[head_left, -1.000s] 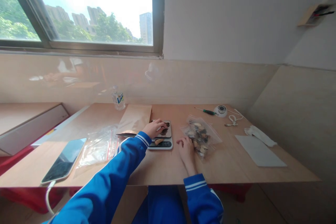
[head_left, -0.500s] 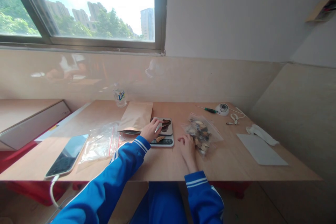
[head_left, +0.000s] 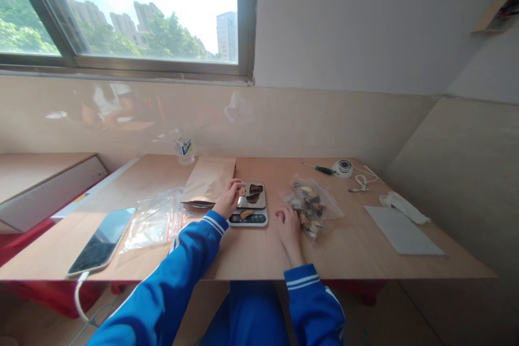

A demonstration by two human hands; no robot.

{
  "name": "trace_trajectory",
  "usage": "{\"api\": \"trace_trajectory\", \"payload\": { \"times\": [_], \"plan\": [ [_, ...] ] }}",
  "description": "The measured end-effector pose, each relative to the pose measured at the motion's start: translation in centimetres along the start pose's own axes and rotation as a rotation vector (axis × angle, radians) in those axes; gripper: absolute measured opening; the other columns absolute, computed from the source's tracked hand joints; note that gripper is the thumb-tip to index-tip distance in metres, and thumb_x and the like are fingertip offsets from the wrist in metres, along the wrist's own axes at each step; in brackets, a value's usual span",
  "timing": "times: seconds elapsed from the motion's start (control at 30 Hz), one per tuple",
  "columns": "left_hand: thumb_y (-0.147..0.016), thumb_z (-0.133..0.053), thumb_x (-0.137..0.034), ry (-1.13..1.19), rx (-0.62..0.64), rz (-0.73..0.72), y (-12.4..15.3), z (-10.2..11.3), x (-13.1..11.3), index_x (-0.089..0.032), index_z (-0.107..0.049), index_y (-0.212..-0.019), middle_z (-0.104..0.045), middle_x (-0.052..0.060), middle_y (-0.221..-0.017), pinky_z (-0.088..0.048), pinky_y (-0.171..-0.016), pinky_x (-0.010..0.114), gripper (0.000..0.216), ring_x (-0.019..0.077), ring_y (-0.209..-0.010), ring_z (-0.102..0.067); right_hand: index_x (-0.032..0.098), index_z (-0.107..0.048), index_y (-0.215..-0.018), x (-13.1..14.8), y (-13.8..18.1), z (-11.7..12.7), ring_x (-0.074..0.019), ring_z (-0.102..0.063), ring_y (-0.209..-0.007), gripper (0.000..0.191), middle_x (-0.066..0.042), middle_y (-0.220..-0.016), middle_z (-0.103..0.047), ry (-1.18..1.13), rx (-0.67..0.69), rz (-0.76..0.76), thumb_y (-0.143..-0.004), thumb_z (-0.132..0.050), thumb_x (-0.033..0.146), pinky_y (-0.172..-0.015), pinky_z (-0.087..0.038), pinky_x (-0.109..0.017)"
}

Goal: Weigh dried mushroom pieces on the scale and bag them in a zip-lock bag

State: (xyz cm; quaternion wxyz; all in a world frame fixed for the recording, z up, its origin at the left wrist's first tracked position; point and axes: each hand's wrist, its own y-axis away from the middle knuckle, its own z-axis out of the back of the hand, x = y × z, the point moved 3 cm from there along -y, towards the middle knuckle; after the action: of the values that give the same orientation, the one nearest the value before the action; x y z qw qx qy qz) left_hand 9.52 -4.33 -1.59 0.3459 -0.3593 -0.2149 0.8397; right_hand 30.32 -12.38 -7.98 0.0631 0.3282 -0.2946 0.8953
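My left hand (head_left: 228, 200) is over the left edge of a small kitchen scale (head_left: 247, 205). Its fingers are closed on a small tan dried piece (head_left: 242, 191). Two dark brown dried pieces (head_left: 254, 194) lie on the scale's metal plate, and a curved tan piece (head_left: 246, 215) lies across the display, partly covering it. My right hand (head_left: 289, 227) rests on the table with curled fingers, against the left side of a clear zip bag (head_left: 310, 205) of mixed dried pieces. Whatever those fingers hold, if anything, is hidden.
A brown paper bag (head_left: 208, 181) lies left of the scale, beside clear plastic bags (head_left: 152, 221) and a phone (head_left: 101, 240) on a cable. A plastic bottle (head_left: 185, 151) stands behind. To the right are a screwdriver (head_left: 323, 170), a dome camera (head_left: 344, 168) and a white sheet (head_left: 401, 231).
My left hand has drawn back leftward from the dark pieces on the scale plate, and a tan piece now shows at its fingertips. My right hand has stayed in place.
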Motion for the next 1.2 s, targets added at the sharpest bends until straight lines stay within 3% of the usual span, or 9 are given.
{"api": "trace_trajectory", "payload": {
  "times": [0.13, 0.27, 0.5, 0.73, 0.87, 1.2],
  "plan": [
    [-0.092, -0.034, -0.025, -0.018, 0.177, -0.033, 2.4, 0.6, -1.0, -0.018, -0.053, -0.101, -0.054, 0.008, -0.100, -0.049, -0.080, 0.030, 0.022, 0.0153, -0.089, -0.058, 0.019, -0.062, -0.074, -0.1, 0.0, 0.0, -0.0213, -0.050, -0.081, 0.028, -0.007, -0.085, -0.062, 0.005, -0.012, 0.011, -0.077, -0.035, 0.010, -0.075, -0.036, -0.032],
    [-0.086, -0.050, -0.038, -0.208, 0.276, -0.109, 3.5, -0.3, -1.6, -0.018, -0.057, -0.098, -0.060, 0.007, -0.093, -0.048, -0.079, 0.035, 0.024, 0.0203, -0.087, -0.057, 0.019, -0.062, -0.075, -0.3, -0.1, -0.1, -0.0210, -0.050, -0.081, 0.027, -0.006, -0.084, -0.062, 0.013, 0.002, 0.023, -0.076, -0.036, 0.010, -0.074, -0.035, -0.032],
    [-0.087, -0.049, -0.034, -0.383, 0.264, -0.187, 3.6, -1.6, -1.0, -0.019, -0.061, -0.097, -0.061, 0.007, -0.091, -0.046, -0.074, 0.033, 0.022, 0.0197, -0.084, -0.057, 0.018, -0.062, -0.074, -0.2, 0.0, 0.0, -0.0209, -0.049, -0.080, 0.028, -0.007, -0.084, -0.062, 0.029, 0.009, 0.028, -0.077, -0.036, 0.011, -0.075, -0.035, -0.031],
    [-0.085, -0.047, -0.031, -0.357, 0.234, -0.177, 5.0, -1.0, -0.4, -0.020, -0.061, -0.088, -0.063, 0.006, -0.085, -0.045, -0.070, 0.030, 0.017, 0.0177, -0.077, -0.057, 0.018, -0.063, -0.073, -0.2, 0.0, 0.0, -0.0206, -0.049, -0.080, 0.027, -0.007, -0.083, -0.061, 0.017, 0.007, 0.030, -0.077, -0.037, 0.011, -0.075, -0.035, -0.031],
    [-0.086, -0.045, -0.029, -0.331, 0.156, -0.160, 5.1, -0.7, -0.2, -0.020, -0.060, -0.084, -0.064, 0.004, -0.076, -0.044, -0.067, 0.031, 0.018, 0.0172, -0.070, -0.056, 0.018, -0.063, -0.071, -0.2, 0.0, 0.0, -0.0206, -0.049, -0.080, 0.027, -0.007, -0.082, -0.060, 0.036, 0.020, 0.025, -0.077, -0.037, 0.011, -0.075, -0.035, -0.031],
    [-0.087, -0.041, -0.025, -0.220, 0.037, 0.004, -0.4, 0.9, 0.8, -0.019, -0.057, -0.088, -0.065, 0.003, -0.078, -0.048, -0.072, 0.030, 0.017, 0.0147, -0.070, -0.059, 0.019, -0.063, -0.069, 0.2, 0.1, 0.3, -0.0202, -0.048, -0.079, 0.028, -0.006, -0.082, -0.059, 0.056, 0.026, 0.023, -0.078, -0.037, 0.011, -0.075, -0.035, -0.031]
  ]
}}
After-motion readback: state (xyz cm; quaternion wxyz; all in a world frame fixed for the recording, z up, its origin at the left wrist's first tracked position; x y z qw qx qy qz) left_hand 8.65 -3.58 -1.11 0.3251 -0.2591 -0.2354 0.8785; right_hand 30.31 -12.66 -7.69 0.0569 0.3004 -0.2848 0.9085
